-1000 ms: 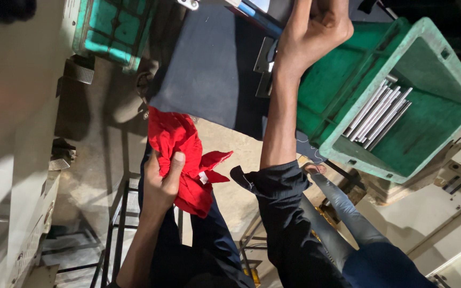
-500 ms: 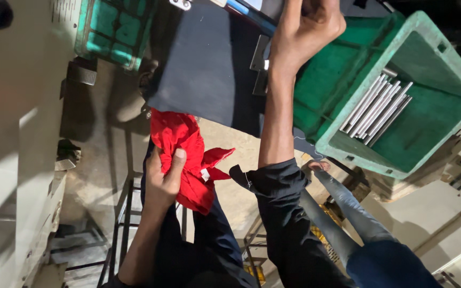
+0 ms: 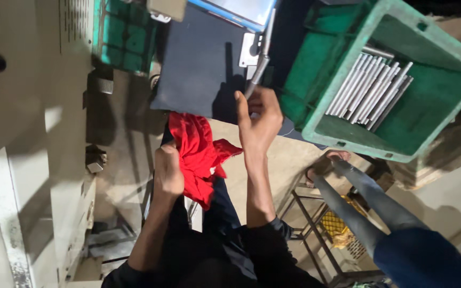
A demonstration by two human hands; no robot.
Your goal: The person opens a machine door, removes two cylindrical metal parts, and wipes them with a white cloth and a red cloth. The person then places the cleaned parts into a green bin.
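Fingers [image 3: 262, 106] of the right hand [image 3: 257, 125] are now closed round the lower end of a slim metal rod [image 3: 261, 66], which sticks up and away from the palm across the dark grey panel [image 3: 198, 74]. A second ago this hand was stretched far up past the panel's edge, and no rod could be made out in it; it has since drawn back toward the body with the rod in its grasp. That reads as one rod picked up and brought in for handling. The left hand [image 3: 167, 173] has barely shifted: it stays curled shut on a red cloth [image 3: 196, 149], which hangs bunched over the dark-trousered knee, just beside the right wrist. Cloth and rod are near each other but not touching. To the right, the green plastic crate [image 3: 348, 136] holds a bundle of similar silvery rods [image 3: 369, 90] lying side by side on its floor. Another person's sandalled foot [image 3: 329, 160] and grey trouser leg show below the crate.
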